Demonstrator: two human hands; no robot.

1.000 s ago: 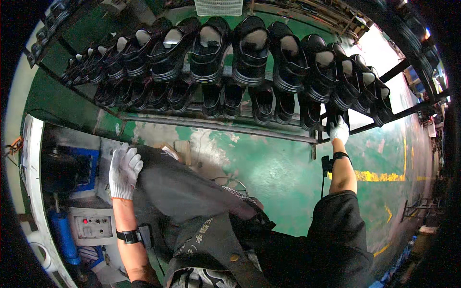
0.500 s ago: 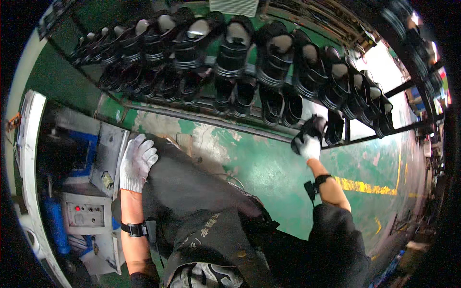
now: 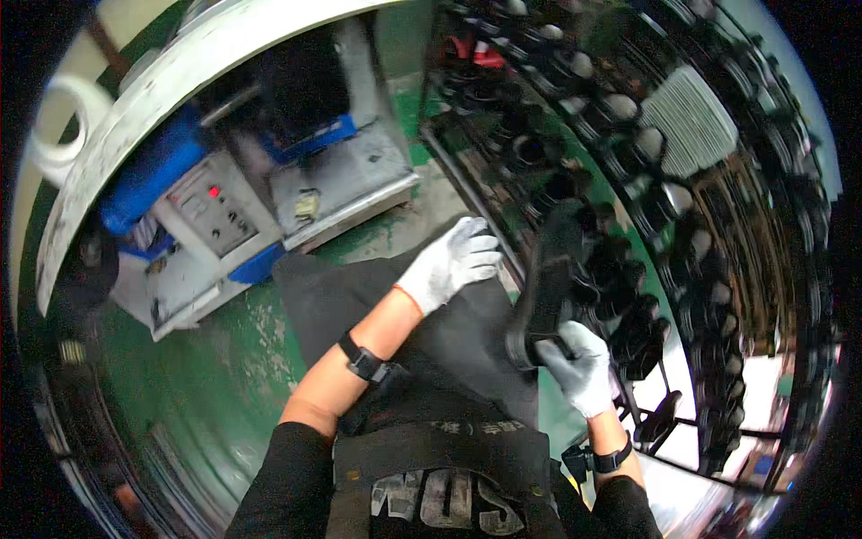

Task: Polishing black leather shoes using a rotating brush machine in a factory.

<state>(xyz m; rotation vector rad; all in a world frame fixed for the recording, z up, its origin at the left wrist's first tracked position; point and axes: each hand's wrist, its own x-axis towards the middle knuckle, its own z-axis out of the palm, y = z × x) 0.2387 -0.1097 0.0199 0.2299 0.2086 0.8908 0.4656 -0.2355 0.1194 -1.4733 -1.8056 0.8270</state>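
Observation:
A black shoe (image 3: pixel 545 287) is held up in front of the rack, its long side running away from me. My right hand (image 3: pixel 582 366), in a white glove with grey fingers, is closed around its near end. My left hand (image 3: pixel 452 263), also in a white glove, hangs over my dark apron (image 3: pixel 467 341) with its fingers loosely bent and apart. Nothing shows in it, and a gap separates it from the shoe.
A metal rack (image 3: pixel 467 189) with rows of black shoes fills the right side, close behind the held shoe. To the left stands a grey machine with a control panel (image 3: pixel 215 205) and a blue cylinder (image 3: pixel 153 175). A white curved edge (image 3: pixel 180 67) arcs above it.
My view has turned left, bringing the machine nearer the middle. The shoe has come off the rack in my right hand, closer to my body. My left hand has moved toward the shoe.

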